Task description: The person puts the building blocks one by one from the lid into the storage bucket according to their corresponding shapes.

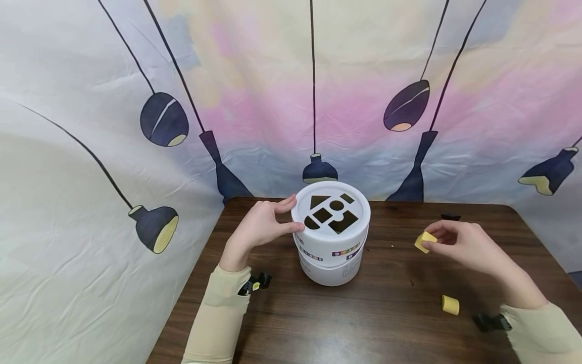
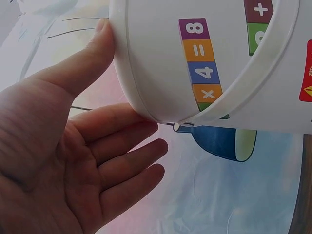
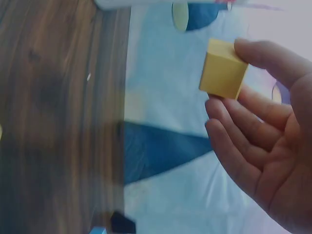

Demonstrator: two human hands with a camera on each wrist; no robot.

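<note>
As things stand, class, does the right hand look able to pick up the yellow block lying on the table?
Probably not yet: the right hand pinches a yellow cube, though the way to the yellow block looks free.

smooth plastic-looking bucket (image 1: 328,260), smooth matt cube (image 3: 223,72), softly shiny wood-grain table (image 1: 345,323), creased cloth backdrop (image 1: 268,86)

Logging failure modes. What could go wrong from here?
The smooth yellow cube-like block is held by the thumb and fingertips of the right hand, so it might slip.
The white round lid has several differently shaped holes close together; the block might jam or not fit if sent to a wrong one.
The left hand touches one side of the lid, so a hard push could shift the white cylindrical tub.
</note>
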